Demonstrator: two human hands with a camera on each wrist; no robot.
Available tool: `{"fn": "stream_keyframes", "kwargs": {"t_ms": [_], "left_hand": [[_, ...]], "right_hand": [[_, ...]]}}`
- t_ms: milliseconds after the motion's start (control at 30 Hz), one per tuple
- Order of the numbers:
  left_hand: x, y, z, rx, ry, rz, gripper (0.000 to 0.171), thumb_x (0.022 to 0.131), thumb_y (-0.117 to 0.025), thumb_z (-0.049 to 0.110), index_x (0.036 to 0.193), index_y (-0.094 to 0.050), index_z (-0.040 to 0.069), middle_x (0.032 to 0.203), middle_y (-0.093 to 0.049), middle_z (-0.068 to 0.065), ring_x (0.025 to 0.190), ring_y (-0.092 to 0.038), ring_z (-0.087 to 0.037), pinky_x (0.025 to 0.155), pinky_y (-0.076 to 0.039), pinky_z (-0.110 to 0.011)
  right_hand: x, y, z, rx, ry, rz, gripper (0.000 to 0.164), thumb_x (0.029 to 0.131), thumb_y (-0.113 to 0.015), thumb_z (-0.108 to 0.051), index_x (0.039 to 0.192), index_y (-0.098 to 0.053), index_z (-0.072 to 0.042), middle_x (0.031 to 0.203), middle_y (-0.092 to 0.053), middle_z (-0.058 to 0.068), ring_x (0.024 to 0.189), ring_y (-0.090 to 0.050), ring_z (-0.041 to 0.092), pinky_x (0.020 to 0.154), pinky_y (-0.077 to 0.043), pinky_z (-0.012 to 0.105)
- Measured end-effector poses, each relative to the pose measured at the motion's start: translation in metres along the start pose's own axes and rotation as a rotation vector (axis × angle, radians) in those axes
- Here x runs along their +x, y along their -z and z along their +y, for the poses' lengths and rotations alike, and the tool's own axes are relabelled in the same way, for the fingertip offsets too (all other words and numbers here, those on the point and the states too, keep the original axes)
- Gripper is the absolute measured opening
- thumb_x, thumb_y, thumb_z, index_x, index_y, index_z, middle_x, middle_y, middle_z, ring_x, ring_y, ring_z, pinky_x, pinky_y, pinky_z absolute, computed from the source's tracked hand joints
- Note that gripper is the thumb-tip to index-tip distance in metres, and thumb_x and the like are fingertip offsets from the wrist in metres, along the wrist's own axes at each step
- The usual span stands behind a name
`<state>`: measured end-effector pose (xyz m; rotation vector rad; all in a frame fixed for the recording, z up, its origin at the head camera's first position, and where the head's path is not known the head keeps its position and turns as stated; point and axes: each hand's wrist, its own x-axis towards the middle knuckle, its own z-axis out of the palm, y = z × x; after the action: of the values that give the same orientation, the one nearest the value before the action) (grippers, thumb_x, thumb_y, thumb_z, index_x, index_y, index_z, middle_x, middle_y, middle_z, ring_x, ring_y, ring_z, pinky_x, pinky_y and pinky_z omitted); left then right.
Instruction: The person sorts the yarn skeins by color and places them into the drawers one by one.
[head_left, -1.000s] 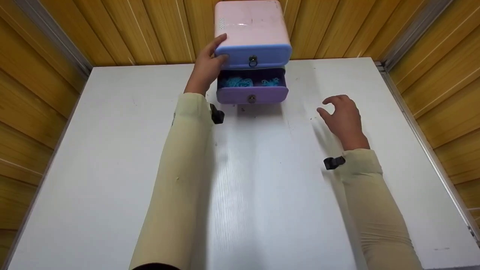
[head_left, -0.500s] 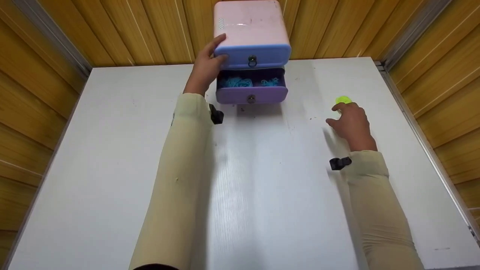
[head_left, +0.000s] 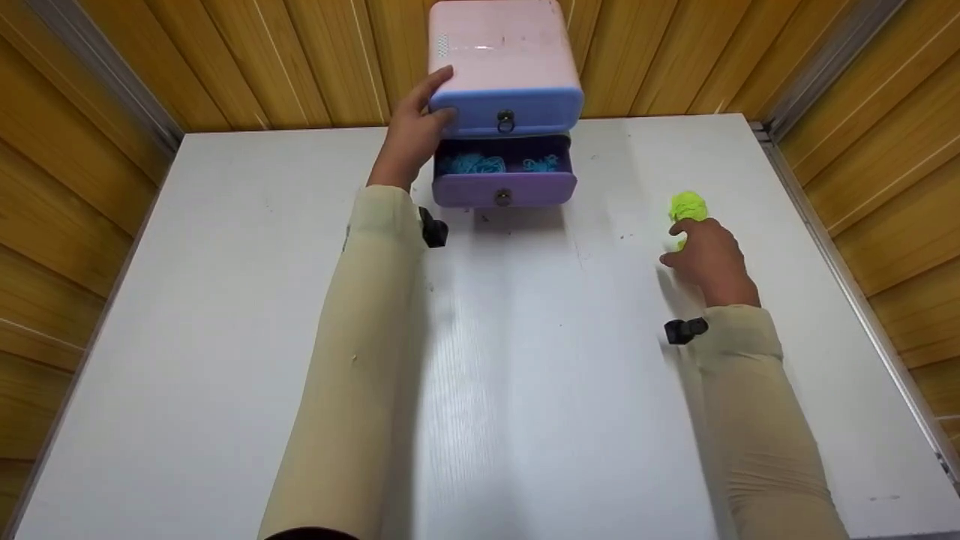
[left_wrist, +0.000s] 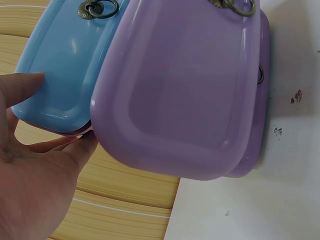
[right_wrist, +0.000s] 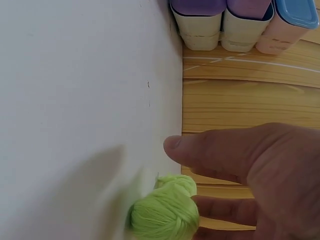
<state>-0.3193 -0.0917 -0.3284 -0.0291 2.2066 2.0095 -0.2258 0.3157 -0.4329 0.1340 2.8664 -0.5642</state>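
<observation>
Watching the right side of the tabletop [head_left: 525, 375], I see the main change of the last second there: the right hand [head_left: 709, 255] has drawn back toward the person and slightly outward, and green yarn [head_left: 688, 204], out of sight a second ago, now shows beyond and under the fingers. The right wrist view gives me two rounded lumps, a larger lump [right_wrist: 165, 217] with a smaller lump [right_wrist: 176, 183] behind it; I can't tell whether they are one ball or two. The hand isn't clasping them: the thumb stands well apart, and the fingers reach right to the larger lump's edge, though whether they touch it I can't be sure.

The left hand [head_left: 412, 135] hasn't shifted. It grips the near left corner of the drawer cabinet [head_left: 502, 45], thumb on the blue drawer front [head_left: 540, 111] and fingers along the side and top edge. Just below, the purple drawer [head_left: 465, 191] stands pulled out, with a blue yarn bundle [head_left: 478, 164] on its left and a smaller blue tangle [head_left: 540, 164] on its right, as before.

For the work in hand, I judge that the right side is where handling is live, with the yarn exposed but unsecured, well apart from the drawer. The left side reads to me as steadying only: cabinet and drawer look as they did.
</observation>
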Motion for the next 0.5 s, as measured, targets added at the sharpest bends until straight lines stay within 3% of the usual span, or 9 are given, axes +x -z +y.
{"fn": "stream_keyframes", "kwargs": {"t_ms": [167,367,500], "left_hand": [[0.004,0.001,-0.003,0.019,0.002,0.007,0.054,0.097,-0.054,0.010,0.140,-0.047,0.042,0.157,-0.029,0.012,0.142,-0.031,-0.011,0.116,-0.029,-0.039],[0.008,0.001,-0.006,0.029,0.005,0.014,0.053,0.097,-0.055,0.012,0.140,-0.047,0.043,0.157,-0.030,0.011,0.142,-0.032,-0.011,0.117,-0.027,-0.041],[0.015,0.002,-0.011,0.028,0.017,0.015,0.053,0.097,-0.056,0.014,0.139,-0.047,0.046,0.156,-0.031,0.013,0.143,-0.030,-0.010,0.117,-0.027,-0.041]], "right_hand": [[-0.001,-0.001,0.000,0.003,0.023,-0.003,0.048,0.085,-0.065,-0.008,0.130,-0.053,0.005,0.136,-0.042,0.036,0.119,-0.045,0.051,0.091,-0.042,0.061],[0.000,-0.002,0.000,0.027,0.034,0.001,0.044,0.084,-0.057,0.001,0.128,-0.055,0.006,0.134,-0.046,0.034,0.108,-0.050,0.044,0.083,-0.044,0.054],[0.001,-0.004,0.002,0.041,0.027,0.001,0.043,0.084,-0.053,0.003,0.127,-0.055,0.007,0.133,-0.047,0.034,0.111,-0.049,0.044,0.084,-0.045,0.054]]}}
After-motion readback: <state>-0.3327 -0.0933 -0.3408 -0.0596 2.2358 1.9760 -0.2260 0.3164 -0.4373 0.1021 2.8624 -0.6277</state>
